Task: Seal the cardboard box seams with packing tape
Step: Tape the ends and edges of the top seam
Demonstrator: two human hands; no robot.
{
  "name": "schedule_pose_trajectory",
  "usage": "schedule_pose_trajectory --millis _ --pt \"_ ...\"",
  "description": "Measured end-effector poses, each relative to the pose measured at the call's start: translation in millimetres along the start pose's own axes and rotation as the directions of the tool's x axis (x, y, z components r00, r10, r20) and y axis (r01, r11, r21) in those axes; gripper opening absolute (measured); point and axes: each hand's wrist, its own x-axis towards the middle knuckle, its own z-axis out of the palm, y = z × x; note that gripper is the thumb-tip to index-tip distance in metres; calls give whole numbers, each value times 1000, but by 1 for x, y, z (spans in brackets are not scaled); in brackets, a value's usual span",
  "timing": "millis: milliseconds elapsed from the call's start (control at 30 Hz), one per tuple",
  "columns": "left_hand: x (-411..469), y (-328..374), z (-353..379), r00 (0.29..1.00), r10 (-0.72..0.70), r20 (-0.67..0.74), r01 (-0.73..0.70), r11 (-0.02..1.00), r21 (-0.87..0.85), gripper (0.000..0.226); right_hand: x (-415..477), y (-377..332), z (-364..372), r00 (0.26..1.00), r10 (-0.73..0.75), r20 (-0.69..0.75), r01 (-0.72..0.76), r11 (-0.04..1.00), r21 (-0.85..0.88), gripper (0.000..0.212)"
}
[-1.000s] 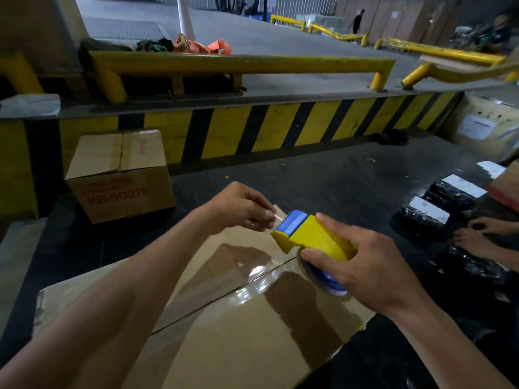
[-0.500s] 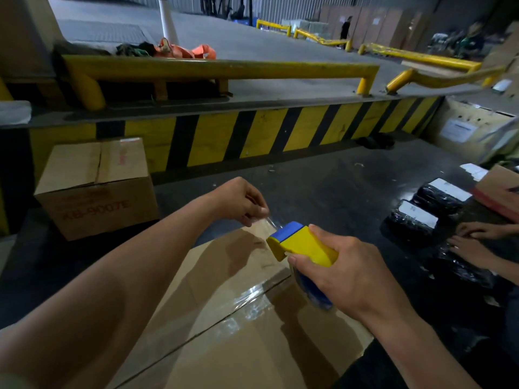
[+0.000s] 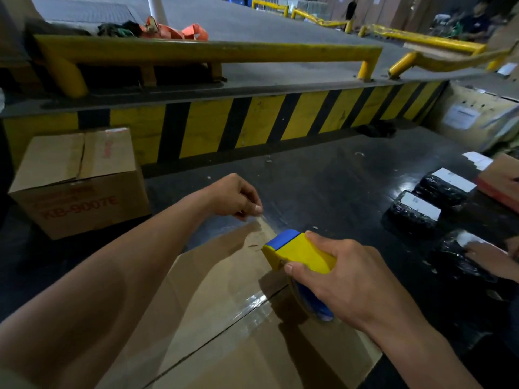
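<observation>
A closed cardboard box [image 3: 224, 327] lies right in front of me, with glossy clear tape along its centre seam. My right hand [image 3: 342, 279] grips a yellow and blue tape dispenser [image 3: 297, 252] just above the box's far end. A strip of clear tape [image 3: 266, 223] stretches from the dispenser's blue mouth up to my left hand [image 3: 233, 196], which pinches its free end beyond the box's far edge.
A second cardboard box [image 3: 78, 181] printed KB-9007E stands at the left by the yellow-black striped kerb [image 3: 252, 124]. At the right, black wrapped parcels [image 3: 415, 211] with white labels lie on the dark floor, and another person's hand [image 3: 488, 258] rests on one.
My left hand has drawn the tape end away from the dispenser, so a longer strip now spans between them. The dispenser has shifted slightly toward me.
</observation>
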Motion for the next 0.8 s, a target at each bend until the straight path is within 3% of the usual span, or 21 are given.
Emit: schedule_pose_trajectory --millis 300,467,800 --pt "11 -12 4 999 -43 28 42 999 25 6 7 2 4 999 23 36 -22 999 -29 74" --pt "12 -19 8 1000 -17 8 17 998 55 6 9 2 9 999 23 29 -22 999 -32 85" --pt "15 -22 16 999 -41 -23 42 997 67 6 17 -3 10 999 11 42 -7 996 -90 72"
